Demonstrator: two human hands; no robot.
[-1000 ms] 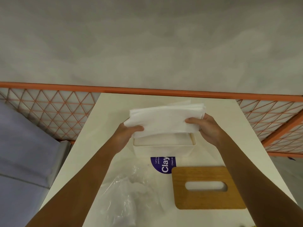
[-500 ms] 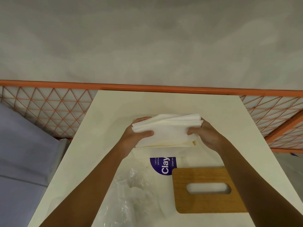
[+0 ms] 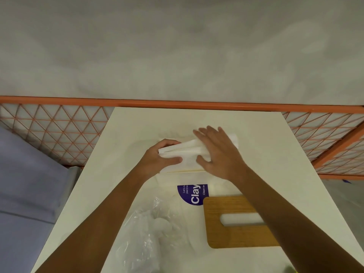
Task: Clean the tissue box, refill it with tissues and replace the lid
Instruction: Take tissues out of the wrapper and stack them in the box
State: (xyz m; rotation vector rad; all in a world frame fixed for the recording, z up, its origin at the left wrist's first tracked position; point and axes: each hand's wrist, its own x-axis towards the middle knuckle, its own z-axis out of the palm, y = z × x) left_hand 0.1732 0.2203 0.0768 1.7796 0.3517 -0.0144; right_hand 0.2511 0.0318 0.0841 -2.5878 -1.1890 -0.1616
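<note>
Now your left hand (image 3: 155, 160) is gripping the white folded tissue stack (image 3: 185, 150) mid-frame; your flat right hand (image 3: 218, 154) is pressing it.

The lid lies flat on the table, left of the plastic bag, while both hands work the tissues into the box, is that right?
Not quite: the head view shows the lid flat on the table but right of the bag, not left. The left hand and right hand are indeed on the tissues at the box.
</note>
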